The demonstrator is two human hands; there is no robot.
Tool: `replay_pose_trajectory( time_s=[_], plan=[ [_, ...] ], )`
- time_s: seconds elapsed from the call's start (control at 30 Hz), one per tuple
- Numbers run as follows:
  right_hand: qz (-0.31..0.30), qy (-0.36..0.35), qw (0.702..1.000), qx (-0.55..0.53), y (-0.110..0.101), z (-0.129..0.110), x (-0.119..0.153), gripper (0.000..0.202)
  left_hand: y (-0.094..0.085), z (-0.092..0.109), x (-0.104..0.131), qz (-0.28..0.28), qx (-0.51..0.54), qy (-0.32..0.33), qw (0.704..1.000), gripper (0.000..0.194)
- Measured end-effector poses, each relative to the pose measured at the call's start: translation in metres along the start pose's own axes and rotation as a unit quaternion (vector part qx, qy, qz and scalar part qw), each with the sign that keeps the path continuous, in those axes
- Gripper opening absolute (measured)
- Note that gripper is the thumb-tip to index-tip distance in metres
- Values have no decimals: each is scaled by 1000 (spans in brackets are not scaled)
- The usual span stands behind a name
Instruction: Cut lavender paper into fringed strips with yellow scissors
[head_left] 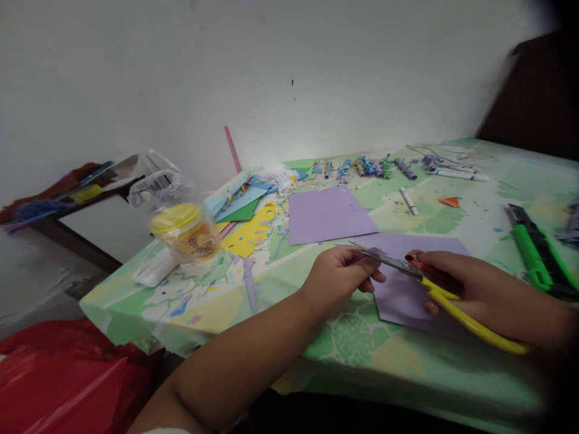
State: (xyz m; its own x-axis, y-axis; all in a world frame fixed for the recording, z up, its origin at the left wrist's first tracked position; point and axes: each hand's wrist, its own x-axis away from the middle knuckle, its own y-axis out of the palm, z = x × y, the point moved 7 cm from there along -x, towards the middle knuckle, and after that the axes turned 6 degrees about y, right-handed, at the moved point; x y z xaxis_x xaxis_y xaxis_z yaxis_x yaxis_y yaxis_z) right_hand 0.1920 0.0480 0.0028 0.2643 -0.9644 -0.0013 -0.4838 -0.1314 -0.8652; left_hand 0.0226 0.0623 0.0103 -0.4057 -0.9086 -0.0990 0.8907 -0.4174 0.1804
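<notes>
Scissors (pixel 470 316) with yellow handles point left above the table, their blades reaching my left hand (pixel 339 274). The fingers of my left hand pinch a small purple paper piece (pixel 371 254) beside the blades. My right hand (pixel 470 286) is wrapped round the scissors; a small red item, too unclear to name, shows by its fingertips. Under the scissors lies a purple sheet (pixel 398 301), partly hidden by my right hand. A second purple sheet (pixel 330 214) lies flat just behind.
A bagged tub with a yellow lid (pixel 176 220) stands at the left. Curled paper rolls (pixel 371 167) line the back, near a white marker (pixel 409 202). A green cutter (pixel 531 253) lies at the right. Yellow paper (pixel 251 235) and scraps lie left of centre.
</notes>
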Motion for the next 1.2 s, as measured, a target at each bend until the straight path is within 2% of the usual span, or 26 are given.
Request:
replay_pose_trajectory(
  time_s=[0.23, 0.37, 0.53, 0.7, 0.87, 0.97, 1.2],
  plan=[
    [-9, 20, 999, -26, -1, -1, 1, 51, 1, -5, -1, -8, 3, -8, 1000, 17],
    [-26, 27, 999, -32, 0, -3, 2, 48, 1, -5, -1, 6, -7, -23, 1000, 13],
    [-20, 38, 999, -31, -1, -1, 5, 51, -1, 2, 1, 23, -13, -14, 1000, 14],
    [-4, 28, 1000, -6, -3, -11, 9, 48, -3, 2, 2, 45, -22, -11, 999, 19],
    [11, 7, 1000, -7, -1, -18, 7, 48, 2, 0, 1, 27, -38, -16, 999, 19],
    [13, -6, 1000, -7, 1, -17, 6, 48, 4, 1, 2, 17, -62, 0, 998, 20],
    [12, -7, 1000, -15, 0, -21, 9, 45, 6, 9, 5, 0, -120, 89, 989, 16]
  ],
)
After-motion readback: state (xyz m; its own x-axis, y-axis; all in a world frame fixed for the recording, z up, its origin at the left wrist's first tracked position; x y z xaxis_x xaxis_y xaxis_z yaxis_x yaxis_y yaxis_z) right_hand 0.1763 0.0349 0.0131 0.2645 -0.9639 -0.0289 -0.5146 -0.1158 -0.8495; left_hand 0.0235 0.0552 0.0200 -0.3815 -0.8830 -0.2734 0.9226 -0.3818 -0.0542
